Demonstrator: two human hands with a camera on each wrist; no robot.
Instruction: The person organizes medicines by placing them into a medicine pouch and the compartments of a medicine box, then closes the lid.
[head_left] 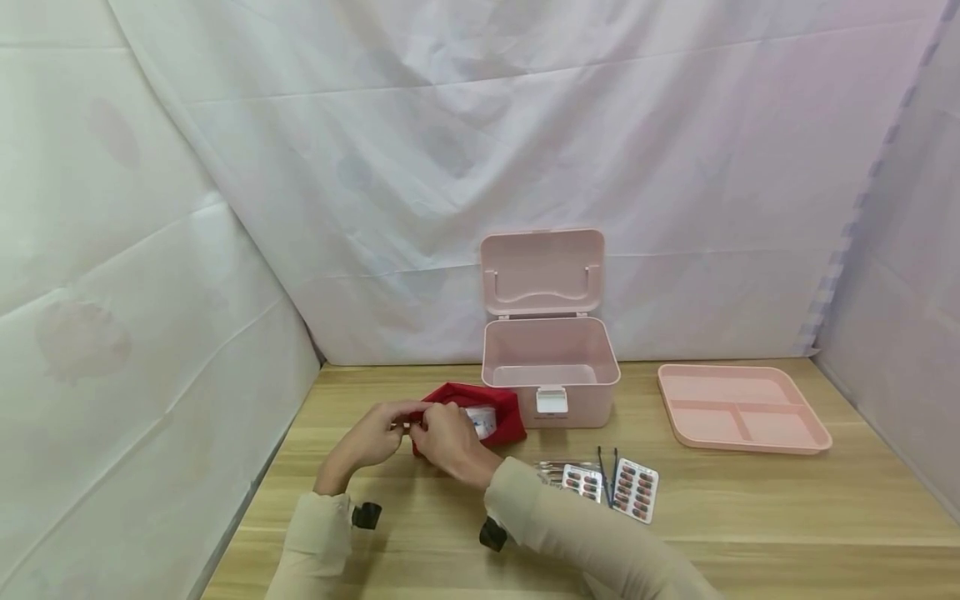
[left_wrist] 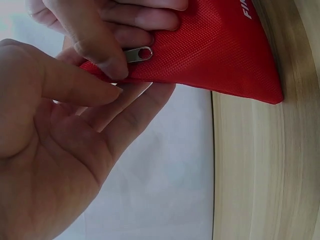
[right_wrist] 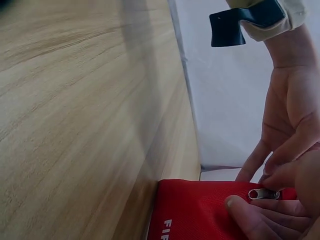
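Observation:
A red zip pouch (head_left: 512, 414) with white lettering lies in front of the pink box, its mouth spread and a clear-and-white packet (head_left: 482, 422) showing inside. At its left end, my left hand (head_left: 371, 437) pinches the edge between thumb and fingers. My right hand (head_left: 450, 440) meets it there, thumb and forefinger pinching the pouch at the zipper. From under that thumb a silver zipper pull (left_wrist: 140, 54) sticks out in the left wrist view. The right hand's other fingers (right_wrist: 255, 220) lie over the red fabric.
Behind the pouch stands a pink box (head_left: 573, 410), lid raised. A pink divided tray (head_left: 786, 443) lies at the right. Two capsule blister packs (head_left: 636, 492), dark tweezers (head_left: 602, 471) and several cotton swabs (head_left: 551, 467) lie beside the right forearm. White cloth (head_left: 375, 167) hangs around the wooden table (head_left: 750, 517).

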